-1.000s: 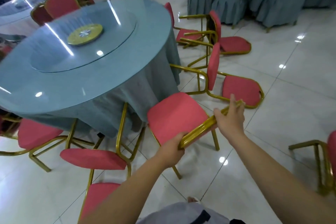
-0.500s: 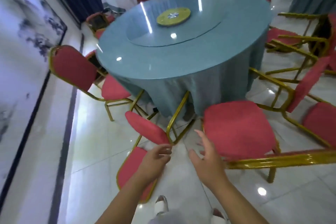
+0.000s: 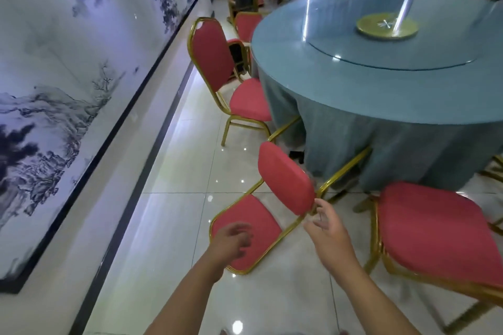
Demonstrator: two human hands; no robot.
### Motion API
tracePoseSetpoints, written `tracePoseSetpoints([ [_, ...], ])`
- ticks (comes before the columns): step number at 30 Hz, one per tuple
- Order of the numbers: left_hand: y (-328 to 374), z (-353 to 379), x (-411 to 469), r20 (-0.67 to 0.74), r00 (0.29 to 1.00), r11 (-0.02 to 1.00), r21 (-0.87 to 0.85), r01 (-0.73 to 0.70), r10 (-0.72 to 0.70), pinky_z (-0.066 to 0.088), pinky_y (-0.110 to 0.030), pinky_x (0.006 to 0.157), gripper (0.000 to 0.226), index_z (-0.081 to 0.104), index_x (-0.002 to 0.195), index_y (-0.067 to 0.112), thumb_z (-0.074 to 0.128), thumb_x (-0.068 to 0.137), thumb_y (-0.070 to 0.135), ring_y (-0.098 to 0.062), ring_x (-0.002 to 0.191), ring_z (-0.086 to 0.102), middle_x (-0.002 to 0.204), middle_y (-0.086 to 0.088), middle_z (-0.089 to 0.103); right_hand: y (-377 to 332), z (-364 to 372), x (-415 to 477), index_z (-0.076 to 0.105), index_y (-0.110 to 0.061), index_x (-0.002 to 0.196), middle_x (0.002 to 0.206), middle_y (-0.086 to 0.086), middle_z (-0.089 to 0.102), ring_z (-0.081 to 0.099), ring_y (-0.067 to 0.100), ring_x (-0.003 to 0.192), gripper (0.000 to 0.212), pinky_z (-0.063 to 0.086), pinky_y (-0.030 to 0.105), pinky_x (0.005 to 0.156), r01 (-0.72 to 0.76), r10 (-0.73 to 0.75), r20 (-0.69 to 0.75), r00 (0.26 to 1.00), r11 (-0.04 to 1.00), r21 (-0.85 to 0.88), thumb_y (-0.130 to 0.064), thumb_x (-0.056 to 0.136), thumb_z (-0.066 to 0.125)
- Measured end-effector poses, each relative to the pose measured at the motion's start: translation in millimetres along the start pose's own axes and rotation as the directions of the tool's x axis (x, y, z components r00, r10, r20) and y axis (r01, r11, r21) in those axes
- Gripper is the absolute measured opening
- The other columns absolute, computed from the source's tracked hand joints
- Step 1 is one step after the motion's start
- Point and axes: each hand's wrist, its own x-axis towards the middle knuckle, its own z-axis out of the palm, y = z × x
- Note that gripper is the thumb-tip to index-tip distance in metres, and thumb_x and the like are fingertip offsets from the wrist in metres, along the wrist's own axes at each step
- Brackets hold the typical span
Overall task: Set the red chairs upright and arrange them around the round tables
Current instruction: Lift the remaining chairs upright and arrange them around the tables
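Glossy tiles [image 3: 177, 166] could let the fallen chair [image 3: 285, 177] skid once the left hand [image 3: 231, 242] and right hand [image 3: 326, 228], fingers [image 3: 322, 205] loosely spread and empty, grab it.

A restaurant banquet hall: round tables [image 3: 299, 81] draped in teal cloth, the nearest topped with a glass turntable [image 3: 353, 46], red gilt-framed banquet chairs [image 3: 211, 57] about them, an ink landscape mural [image 3: 68, 76] lining the wall above glossy floor tiles [image 3: 177, 215]
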Motion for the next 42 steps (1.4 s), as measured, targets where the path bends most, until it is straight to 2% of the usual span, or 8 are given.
tracePoseSetpoints([
  [6,-30.8,-133.8,13.4,-0.037,0.999,0.995,-0.095,0.034,-0.037,0.056,-0.034,0.078,0.023,0.071,0.108,0.018,0.064,0.088,0.009,-0.020,0.087,0.066,0.108,-0.014,0.071,-13.3,111.8,-9.3,0.047,-0.041,0.132,0.107,-0.004,0.056,0.055,-0.002,0.089,0.049,0.042,0.015,0.065,-0.068,0.067,-0.016,0.998,0.993,-0.092,-0.022,0.090,0.064],
  [13,-55.9,-226.5,19.2,-0.101,0.981,0.962,-0.236,0.135,-0.163,0.055,-0.035,0.079,0.020,0.070,0.105,0.014,0.061,0.089,0.007,-0.021,0.083,0.065,0.100,-0.012,0.071,-48.0,216.4,-4.1,0.049,-0.039,0.134,0.124,-0.010,0.050,0.053,-0.001,0.103,0.050,0.042,0.016,0.067,-0.070,0.085,0.087,0.993,0.984,-0.163,-0.024,0.089,0.065],
  [18,-54.9,-268.1,43.9,-0.079,0.982,0.946,-0.292,0.141,-0.171,0.056,-0.035,0.080,0.018,0.070,0.105,0.016,0.062,0.091,0.010,-0.022,0.087,0.067,0.105,-0.012,0.072,-75.0,265.6,36.2,0.052,-0.032,0.134,0.101,-0.019,0.053,0.057,-0.002,0.084,0.046,0.042,0.017,0.061,-0.078,0.092,0.054,0.994,0.971,-0.225,-0.021,0.090,0.063],
  [21,-52.3,-305.0,63.1,-0.083,0.982,0.953,-0.268,0.140,-0.168,0.059,-0.034,0.080,0.017,0.072,0.103,0.021,0.065,0.090,0.015,-0.023,0.095,0.070,0.102,-0.008,0.073,-86.9,306.6,71.9,0.052,-0.029,0.135,0.114,-0.017,0.053,0.060,-0.005,0.090,0.047,0.048,0.013,0.063,-0.057,0.082,0.096,0.992,0.969,-0.242,-0.021,0.091,0.062],
  [24,-43.6,-354.5,90.8,-0.135,0.972,0.957,-0.244,0.156,-0.192,0.059,-0.033,0.080,0.018,0.073,0.103,0.023,0.066,0.090,0.015,-0.022,0.093,0.071,0.102,-0.008,0.074,-103.2,358.0,119.8,0.049,-0.028,0.139,0.133,-0.004,0.048,0.056,0.010,0.103,0.048,0.052,0.032,0.083,-0.069,0.107,0.132,0.986,0.962,-0.266,-0.023,0.092,0.062],
  [28,-14.8,-424.2,128.1,-0.198,0.945,0.956,-0.188,0.224,-0.260,0.056,-0.032,0.078,0.019,0.074,0.102,0.020,0.062,0.091,0.009,-0.021,0.088,0.070,0.104,-0.012,0.073,-130.0,426.0,172.3,0.051,-0.022,0.136,0.135,0.007,0.047,0.056,0.007,0.079,0.046,0.044,0.020,0.059,-0.088,0.124,0.150,0.981,0.971,-0.224,-0.017,0.091,0.061],
  [33,46.2,-493.7,185.5,-0.261,0.955,0.982,-0.157,0.100,-0.139,0.059,-0.032,0.079,0.019,0.075,0.101,0.026,0.064,0.091,0.014,-0.018,0.091,0.073,0.098,-0.005,0.075,-162.1,489.3,227.8,0.049,-0.027,0.137,0.137,0.000,0.041,0.060,0.010,0.088,0.047,0.039,0.018,0.058,-0.084,0.132,0.206,0.970,0.970,-0.226,-0.022,0.091,0.059],
  [42,126.9,-568.9,332.4,-0.019,0.998,0.996,-0.070,0.057,-0.058,0.057,-0.037,0.088,0.020,0.074,0.103,0.022,0.062,0.092,0.011,-0.023,0.096,0.071,0.103,-0.008,0.074,-187.9,552.7,308.5,0.048,-0.028,0.138,0.140,0.002,0.040,0.059,0.018,0.100,0.049,0.040,0.019,0.065,-0.204,0.207,-0.009,0.978,0.953,-0.224,-0.025,0.091,0.059],
])
